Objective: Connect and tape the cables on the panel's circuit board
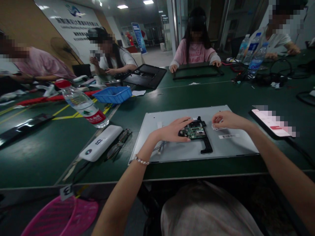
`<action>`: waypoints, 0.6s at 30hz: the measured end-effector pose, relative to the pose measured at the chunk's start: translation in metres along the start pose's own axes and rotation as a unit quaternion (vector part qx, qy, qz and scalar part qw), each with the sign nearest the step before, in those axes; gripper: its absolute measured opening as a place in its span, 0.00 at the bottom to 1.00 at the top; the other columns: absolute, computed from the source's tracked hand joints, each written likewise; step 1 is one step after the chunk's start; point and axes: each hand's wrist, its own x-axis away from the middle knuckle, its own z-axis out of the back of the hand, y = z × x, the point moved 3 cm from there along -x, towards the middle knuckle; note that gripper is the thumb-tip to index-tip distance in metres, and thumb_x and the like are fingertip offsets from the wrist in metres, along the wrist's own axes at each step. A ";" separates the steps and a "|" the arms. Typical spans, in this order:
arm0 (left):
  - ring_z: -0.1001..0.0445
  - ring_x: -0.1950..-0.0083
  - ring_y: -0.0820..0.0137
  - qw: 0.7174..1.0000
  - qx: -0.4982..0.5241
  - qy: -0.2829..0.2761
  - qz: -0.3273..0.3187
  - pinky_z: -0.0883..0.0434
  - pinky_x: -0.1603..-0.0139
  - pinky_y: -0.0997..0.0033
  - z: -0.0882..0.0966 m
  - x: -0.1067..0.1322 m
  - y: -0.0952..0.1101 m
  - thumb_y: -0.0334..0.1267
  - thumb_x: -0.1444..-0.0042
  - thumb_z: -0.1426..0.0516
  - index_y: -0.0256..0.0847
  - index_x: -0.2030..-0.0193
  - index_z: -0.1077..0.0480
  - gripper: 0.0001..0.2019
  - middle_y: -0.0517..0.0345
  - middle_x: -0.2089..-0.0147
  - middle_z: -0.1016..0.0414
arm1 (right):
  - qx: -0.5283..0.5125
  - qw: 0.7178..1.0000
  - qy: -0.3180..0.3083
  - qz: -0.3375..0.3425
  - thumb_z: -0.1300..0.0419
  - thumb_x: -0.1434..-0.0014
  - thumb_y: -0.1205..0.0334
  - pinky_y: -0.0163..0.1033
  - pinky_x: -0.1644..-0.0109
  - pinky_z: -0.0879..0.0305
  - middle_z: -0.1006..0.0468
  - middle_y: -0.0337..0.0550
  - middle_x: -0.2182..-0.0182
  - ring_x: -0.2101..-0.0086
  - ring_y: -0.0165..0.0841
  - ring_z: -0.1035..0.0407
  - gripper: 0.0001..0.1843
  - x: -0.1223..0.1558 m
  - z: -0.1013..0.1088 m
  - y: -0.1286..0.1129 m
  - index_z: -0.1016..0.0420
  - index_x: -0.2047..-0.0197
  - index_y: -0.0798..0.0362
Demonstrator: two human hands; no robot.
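A green circuit board [195,132] in a black plastic bracket [208,146] lies on a large flat grey metal panel [236,147]. My left hand [172,130] rests over the left side of the board, its fingers and thumb apart and touching it. Just right of the bracket, my right hand [227,120] is closed in a pinch at a small whitish piece [219,128], whose kind I cannot make out. A white barcode label [228,136] is stuck to the panel below that hand. Thin cables [159,147] lie left of the board.
Left of the panel are glasses [118,144], a white power bank [101,143], a water bottle [85,106] and a blue tray [114,95]. A phone [270,124] lies to the right. Several people sit around the table; one across holds a black frame [198,77]. A pink basket [61,219] stands below.
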 end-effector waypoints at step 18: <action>0.42 0.35 0.59 0.992 -0.052 0.107 -0.050 0.43 0.35 0.56 0.001 -0.019 0.035 0.46 0.37 0.48 0.41 0.34 0.46 0.27 0.44 0.35 0.43 | -0.203 0.977 -0.050 -0.046 0.38 0.49 0.59 0.37 0.64 0.32 0.20 0.44 0.68 0.66 0.34 0.26 0.09 0.009 -0.009 -0.027 0.24 0.64 0.54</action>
